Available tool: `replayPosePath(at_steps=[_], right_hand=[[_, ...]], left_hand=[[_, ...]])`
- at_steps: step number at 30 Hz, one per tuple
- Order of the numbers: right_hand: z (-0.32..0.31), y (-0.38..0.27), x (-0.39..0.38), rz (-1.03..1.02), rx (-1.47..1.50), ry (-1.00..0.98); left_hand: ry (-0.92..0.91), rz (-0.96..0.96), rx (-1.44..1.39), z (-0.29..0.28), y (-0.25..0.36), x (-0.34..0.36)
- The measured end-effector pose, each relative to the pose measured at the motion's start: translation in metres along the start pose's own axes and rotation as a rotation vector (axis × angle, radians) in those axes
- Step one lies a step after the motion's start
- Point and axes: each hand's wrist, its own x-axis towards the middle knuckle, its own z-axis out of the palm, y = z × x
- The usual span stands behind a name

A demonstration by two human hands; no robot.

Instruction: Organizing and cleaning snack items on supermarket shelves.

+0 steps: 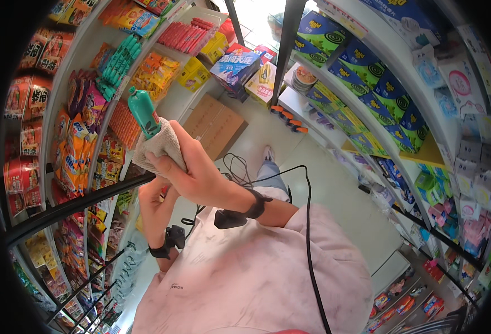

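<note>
My right hand [192, 167] is closed round a folded beige cloth [164, 146]. The cloth wraps the lower part of a green, tube-shaped packet [143, 114] with a pinched tip, which looks like a wrapped sausage. It points up and to the left, in front of the snack shelves. Just below and to the left, my left hand [157, 192] is curled close under the cloth. Its fingertips are partly hidden by my right hand, so what it grips does not show. Similar green packets [120, 64] lie on the shelf beyond.
Snack shelves [61, 119] curve along the left; shelves with blue and green boxes [376, 72] line the right. A cardboard carton [215, 125] stands on the floor ahead. A black cable [308, 222] hangs across my front. A dark rail [78, 203] crosses at left.
</note>
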Motion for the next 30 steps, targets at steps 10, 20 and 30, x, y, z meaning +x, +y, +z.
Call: replayPosePath(at_steps=[10, 20, 30], right_hand=[[0.086, 0.060, -0.045, 0.193, -0.604, -0.499], [0.157, 0.108, -0.079, 0.370, -0.684, -0.485], [0.153, 0.083, -0.059, 1.185, 0.524, -0.514]], left_hand=[[0.409, 0.083, -0.523, -0.094, -0.052, -0.064], [0.602, -0.039, -0.816, -0.153, -0.119, -0.103], [0.413, 0.218, -1.023, -0.165, -0.107, -0.098]])
